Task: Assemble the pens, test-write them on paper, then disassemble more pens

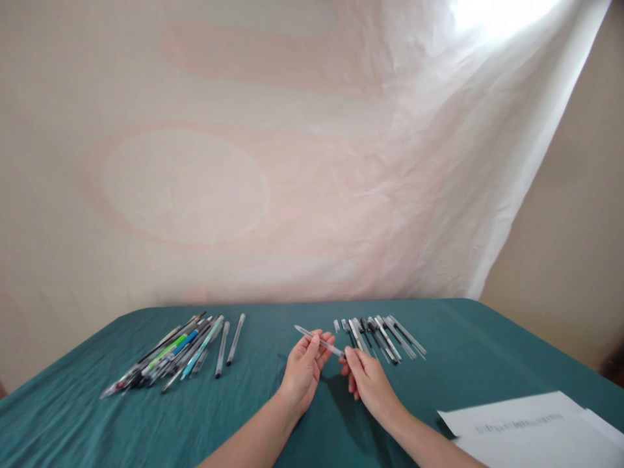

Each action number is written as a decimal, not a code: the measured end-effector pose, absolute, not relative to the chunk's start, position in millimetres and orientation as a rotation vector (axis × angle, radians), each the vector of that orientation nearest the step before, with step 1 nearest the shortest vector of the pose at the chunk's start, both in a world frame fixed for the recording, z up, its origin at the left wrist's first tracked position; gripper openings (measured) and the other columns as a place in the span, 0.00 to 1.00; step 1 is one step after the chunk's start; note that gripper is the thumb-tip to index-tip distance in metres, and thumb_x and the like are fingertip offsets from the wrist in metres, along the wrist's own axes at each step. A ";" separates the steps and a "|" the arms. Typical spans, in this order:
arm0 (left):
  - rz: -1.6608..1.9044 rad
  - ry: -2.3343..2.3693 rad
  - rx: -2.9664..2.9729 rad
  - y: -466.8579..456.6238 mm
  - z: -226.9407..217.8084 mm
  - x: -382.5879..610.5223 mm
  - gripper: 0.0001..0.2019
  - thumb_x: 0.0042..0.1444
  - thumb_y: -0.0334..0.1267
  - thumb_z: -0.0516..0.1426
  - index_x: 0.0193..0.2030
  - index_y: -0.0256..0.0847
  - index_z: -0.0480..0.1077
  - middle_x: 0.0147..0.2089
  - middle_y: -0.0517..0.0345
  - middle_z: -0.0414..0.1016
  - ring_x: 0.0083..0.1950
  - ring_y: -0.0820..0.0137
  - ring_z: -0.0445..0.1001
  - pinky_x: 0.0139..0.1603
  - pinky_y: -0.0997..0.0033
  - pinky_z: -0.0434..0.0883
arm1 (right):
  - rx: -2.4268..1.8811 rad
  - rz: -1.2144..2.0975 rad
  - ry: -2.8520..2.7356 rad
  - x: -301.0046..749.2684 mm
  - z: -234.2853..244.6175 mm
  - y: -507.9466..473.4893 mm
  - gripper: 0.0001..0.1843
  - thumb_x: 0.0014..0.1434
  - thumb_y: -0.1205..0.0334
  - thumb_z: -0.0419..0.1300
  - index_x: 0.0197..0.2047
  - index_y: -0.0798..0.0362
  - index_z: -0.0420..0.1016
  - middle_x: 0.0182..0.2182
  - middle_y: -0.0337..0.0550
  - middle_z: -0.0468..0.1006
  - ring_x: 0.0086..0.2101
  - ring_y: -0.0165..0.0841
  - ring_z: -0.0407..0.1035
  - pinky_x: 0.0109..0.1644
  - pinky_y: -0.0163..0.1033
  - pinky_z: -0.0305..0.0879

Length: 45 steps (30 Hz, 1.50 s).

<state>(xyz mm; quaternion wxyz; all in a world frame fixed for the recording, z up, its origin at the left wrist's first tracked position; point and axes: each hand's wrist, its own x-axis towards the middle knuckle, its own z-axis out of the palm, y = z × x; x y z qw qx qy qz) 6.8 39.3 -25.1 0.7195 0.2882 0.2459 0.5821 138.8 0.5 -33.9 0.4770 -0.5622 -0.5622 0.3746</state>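
Observation:
Both my hands hold one clear pen (316,340) above the teal table (97,416). My left hand (303,370) pinches its middle with thumb and fingers closed. My right hand (368,380) grips the pen's right end, fingers curled. The pen tilts, its tip pointing up and left. Just beyond my right hand lies a row of several dark and clear pens with small caps (380,337). A bigger heap of several pens (180,351), some green and blue, lies to the left of my left hand.
White paper sheets (526,426) lie at the table's right front corner. A wrinkled white cloth backdrop (292,162) hangs behind the table's far edge.

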 end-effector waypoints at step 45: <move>1.316 0.561 0.640 42.5 -28.1 6.7 0.06 0.51 0.33 0.57 0.36 0.37 0.65 0.39 0.50 0.74 0.45 0.67 0.72 0.53 0.63 0.65 | -1.329 0.986 -1.353 143.6 -39.2 7.6 0.23 0.54 0.42 0.46 0.31 0.55 0.66 0.21 0.36 0.69 0.14 0.23 0.60 0.12 0.27 0.54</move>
